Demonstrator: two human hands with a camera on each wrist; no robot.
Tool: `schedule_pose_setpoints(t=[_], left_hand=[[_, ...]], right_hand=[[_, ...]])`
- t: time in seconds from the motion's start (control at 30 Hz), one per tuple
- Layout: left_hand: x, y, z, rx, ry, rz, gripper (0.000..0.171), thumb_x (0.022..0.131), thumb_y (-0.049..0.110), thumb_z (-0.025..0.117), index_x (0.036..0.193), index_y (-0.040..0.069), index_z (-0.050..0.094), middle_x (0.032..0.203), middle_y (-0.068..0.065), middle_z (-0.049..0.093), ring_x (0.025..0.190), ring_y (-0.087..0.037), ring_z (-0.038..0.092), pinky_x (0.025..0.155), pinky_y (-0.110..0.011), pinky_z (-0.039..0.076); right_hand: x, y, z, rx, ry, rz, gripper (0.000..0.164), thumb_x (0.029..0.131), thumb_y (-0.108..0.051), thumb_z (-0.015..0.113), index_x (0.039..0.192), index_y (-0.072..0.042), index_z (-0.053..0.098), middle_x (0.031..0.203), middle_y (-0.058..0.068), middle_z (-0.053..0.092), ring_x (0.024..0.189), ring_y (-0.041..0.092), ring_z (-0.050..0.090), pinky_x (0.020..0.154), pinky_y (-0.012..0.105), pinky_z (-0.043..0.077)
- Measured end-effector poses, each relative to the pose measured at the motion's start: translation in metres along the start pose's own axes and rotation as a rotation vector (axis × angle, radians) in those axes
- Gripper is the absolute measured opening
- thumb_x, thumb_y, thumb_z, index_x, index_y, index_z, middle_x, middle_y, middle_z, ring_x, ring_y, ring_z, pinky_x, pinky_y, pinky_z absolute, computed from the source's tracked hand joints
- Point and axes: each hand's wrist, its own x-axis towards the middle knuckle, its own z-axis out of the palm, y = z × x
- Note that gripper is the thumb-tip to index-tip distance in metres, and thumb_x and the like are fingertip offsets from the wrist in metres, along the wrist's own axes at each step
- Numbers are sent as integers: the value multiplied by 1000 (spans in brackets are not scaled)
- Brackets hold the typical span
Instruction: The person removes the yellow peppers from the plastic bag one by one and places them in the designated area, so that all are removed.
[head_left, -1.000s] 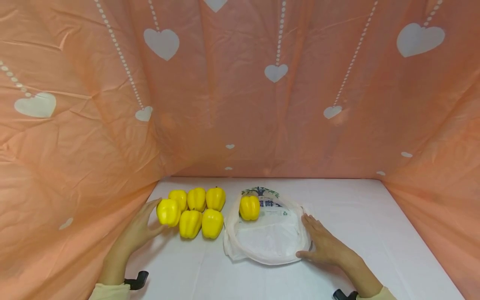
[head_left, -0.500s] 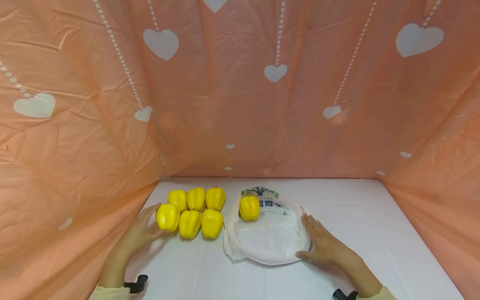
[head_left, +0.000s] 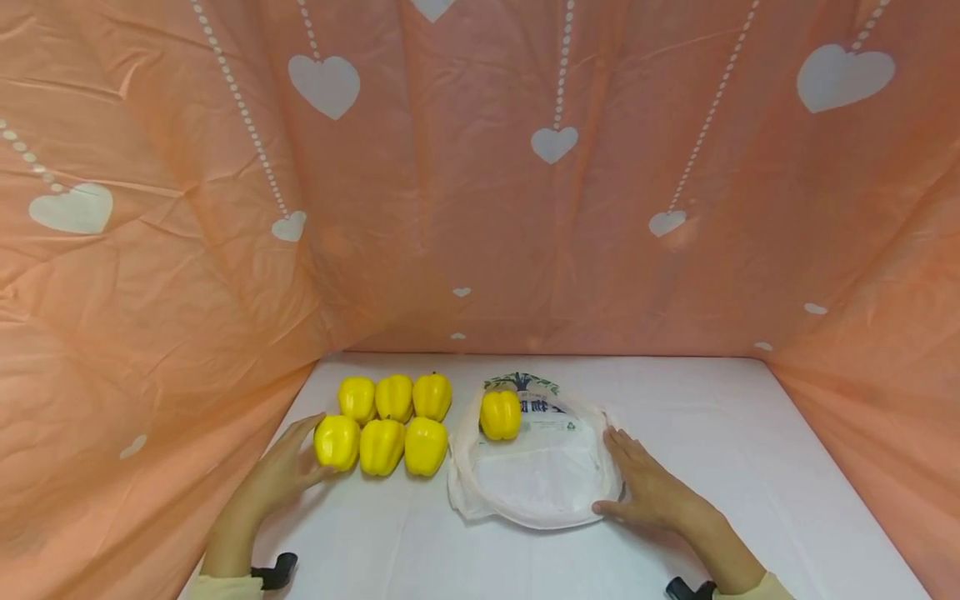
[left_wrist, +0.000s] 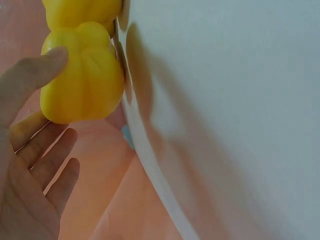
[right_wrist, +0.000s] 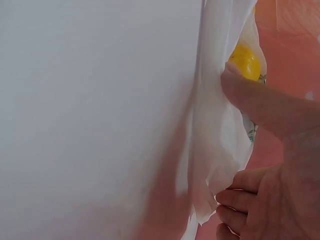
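Observation:
At the left end of the front row, my left hand (head_left: 283,467) holds a yellow bell pepper (head_left: 337,443) between thumb and fingers. In the left wrist view the thumb lies along that pepper (left_wrist: 82,82), the index finger reaches behind it, and the other fingers are spread below. Several more yellow bell peppers (head_left: 382,447) stand beside it in two rows. A white plastic bag (head_left: 525,518) lies with its mouth spread in a ring, and one pepper (head_left: 500,415) sits inside. My right hand (head_left: 651,487) rests at the bag's right rim, thumb and fingers apart.
A white table (head_left: 720,417) carries everything. An orange curtain (head_left: 480,208) with pale hearts hangs behind it and along both sides. Black wrist mounts (head_left: 277,572) sit on both arms.
My left hand has lowered its pepper to the front row, bringing it in line with its neighbours. The right hand and the bag look the same.

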Motion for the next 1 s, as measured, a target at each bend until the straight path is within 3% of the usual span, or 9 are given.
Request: schedule_pose_setpoints(t=[0.37,0.77,1.0], left_hand=[[5,-1,10,74,-34,-3,89,82,17,94,151,-8,45,149,-36,50,137,-58,50,114,-74,39],[3,0,10,36,-29,-25,90,82,16,95,153,-7,45,152,-34,48,141,-56,46,116,-74,35],[4,0,11,57,-7,11,89,82,17,95,152,-7,47,152,-33,49,139,-56,47,115,-74,37]], right_hand=[[0,1,1,1,8,-5,117,85,-54,87,162,12,30,169,34,29,154,57,28,123,70,29],[0,2,0,4,1,1,118,84,-54,88,162,12,30,169,34,29,155,56,28,124,69,28],[1,1,1,1,-12,26,118,84,-55,87,164,10,28,171,32,26,156,56,26,125,69,27]])
